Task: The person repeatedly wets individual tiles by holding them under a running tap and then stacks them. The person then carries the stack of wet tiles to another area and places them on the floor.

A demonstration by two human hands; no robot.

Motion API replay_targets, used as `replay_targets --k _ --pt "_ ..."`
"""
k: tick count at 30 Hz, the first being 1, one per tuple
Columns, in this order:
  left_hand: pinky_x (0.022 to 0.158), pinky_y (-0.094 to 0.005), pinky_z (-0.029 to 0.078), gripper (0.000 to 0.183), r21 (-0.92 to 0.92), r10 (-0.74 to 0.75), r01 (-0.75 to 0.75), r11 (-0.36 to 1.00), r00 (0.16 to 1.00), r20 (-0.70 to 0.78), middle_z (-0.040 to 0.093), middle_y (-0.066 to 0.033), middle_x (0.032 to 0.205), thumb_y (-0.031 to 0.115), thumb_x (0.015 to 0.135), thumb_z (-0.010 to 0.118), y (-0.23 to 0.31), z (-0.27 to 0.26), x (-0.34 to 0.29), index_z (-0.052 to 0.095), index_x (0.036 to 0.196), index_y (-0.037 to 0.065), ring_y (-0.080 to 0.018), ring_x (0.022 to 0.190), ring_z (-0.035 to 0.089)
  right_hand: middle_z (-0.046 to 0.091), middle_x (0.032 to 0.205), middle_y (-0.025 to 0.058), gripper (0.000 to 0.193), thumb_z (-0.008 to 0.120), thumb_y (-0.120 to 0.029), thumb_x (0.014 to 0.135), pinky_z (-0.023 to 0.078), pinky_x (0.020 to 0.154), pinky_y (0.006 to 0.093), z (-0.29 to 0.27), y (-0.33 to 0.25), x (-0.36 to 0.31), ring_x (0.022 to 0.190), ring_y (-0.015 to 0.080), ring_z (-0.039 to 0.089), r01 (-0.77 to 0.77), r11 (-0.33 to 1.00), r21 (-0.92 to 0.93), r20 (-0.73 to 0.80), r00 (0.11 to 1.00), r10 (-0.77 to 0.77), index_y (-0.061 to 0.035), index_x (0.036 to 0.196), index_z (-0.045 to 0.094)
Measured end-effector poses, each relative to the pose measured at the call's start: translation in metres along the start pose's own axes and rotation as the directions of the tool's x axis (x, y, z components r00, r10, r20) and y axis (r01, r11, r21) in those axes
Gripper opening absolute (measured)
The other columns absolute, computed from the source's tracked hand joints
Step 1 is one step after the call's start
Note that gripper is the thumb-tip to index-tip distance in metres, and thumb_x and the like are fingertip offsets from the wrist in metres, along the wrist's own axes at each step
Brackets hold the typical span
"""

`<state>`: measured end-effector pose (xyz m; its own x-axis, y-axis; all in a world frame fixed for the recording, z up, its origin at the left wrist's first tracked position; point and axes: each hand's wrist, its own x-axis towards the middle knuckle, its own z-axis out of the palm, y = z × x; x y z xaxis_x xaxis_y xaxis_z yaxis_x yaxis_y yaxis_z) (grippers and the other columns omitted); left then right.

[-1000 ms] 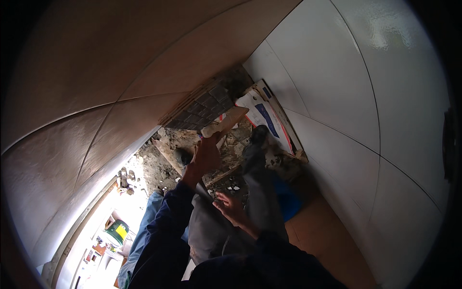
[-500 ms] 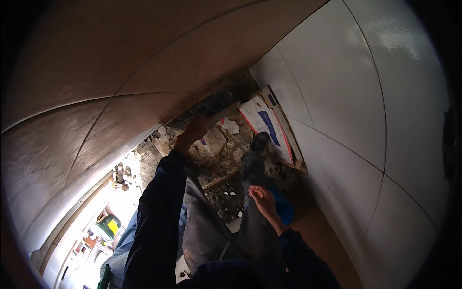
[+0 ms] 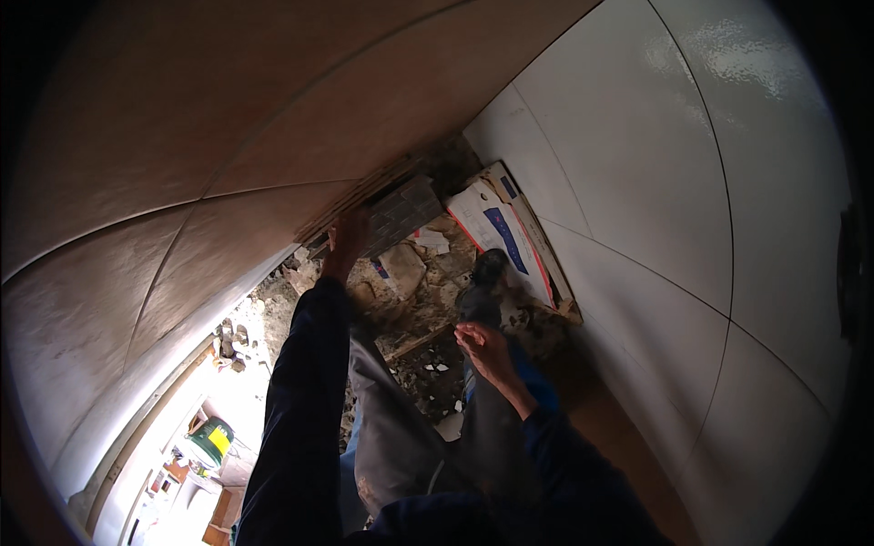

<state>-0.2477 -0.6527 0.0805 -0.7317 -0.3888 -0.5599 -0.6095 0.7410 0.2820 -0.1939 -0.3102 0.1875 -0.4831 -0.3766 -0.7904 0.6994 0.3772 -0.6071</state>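
My left hand (image 3: pixel 346 241) reaches down to the foot of the brown tiled wall. Its fingers are bent around the left end of a dark grey tile piece (image 3: pixel 405 214) with a block pattern, which stands tilted against the wall base. How the fingers sit behind its edge is hidden. My right hand (image 3: pixel 489 353) hovers above my right knee, fingers loosely curled and a little apart, with nothing seen in it. A white carton (image 3: pixel 499 223) with a blue patch and red edge lies in the corner beyond my dark shoe (image 3: pixel 491 266).
Broken tile, rubble and paper scraps (image 3: pixel 432 240) cover the floor between my legs. A glossy white tiled wall (image 3: pixel 637 200) closes the right side. The brown wall (image 3: pixel 246 164) rises at left. Past its edge, a green bucket (image 3: pixel 211 439) stands in bright light. Something blue (image 3: pixel 537 387) is beside my right leg.
My left hand has moved left along the wall base, and the patterned face of the tile piece now shows more. My right hand has risen slightly and shifted left.
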Motion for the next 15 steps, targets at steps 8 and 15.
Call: replay_targets --k 8,15 --pt "0.087 -0.0407 0.050 0.040 -0.602 -0.321 -0.092 0.793 0.777 -0.542 0.061 -0.0172 0.119 0.008 0.083 0.066 -0.015 0.005 -0.112 0.056 0.121 0.001 -0.0306 0.105 0.061 0.066 0.109 0.0155 0.032 0.064 -0.019 0.092 0.051 0.087 0.0301 -0.014 0.011 0.014 0.105 0.0204 0.063 0.018 0.997 -0.070 -0.048 0.999 -0.022 0.0045 0.114 0.059" --pt "0.110 -0.0447 0.025 0.074 -0.930 -0.561 0.043 -0.365 0.787 0.256 0.033 -0.0182 0.148 0.057 0.092 0.044 -0.149 0.058 -0.100 0.028 0.146 0.008 -0.0308 0.134 0.037 0.053 0.131 0.0202 0.048 0.059 -0.016 0.092 0.051 0.092 0.0379 -0.025 -0.084 0.109 0.110 0.0268 0.061 0.282 0.877 -0.390 0.096 0.959 -0.266 0.0004 0.134 0.044"
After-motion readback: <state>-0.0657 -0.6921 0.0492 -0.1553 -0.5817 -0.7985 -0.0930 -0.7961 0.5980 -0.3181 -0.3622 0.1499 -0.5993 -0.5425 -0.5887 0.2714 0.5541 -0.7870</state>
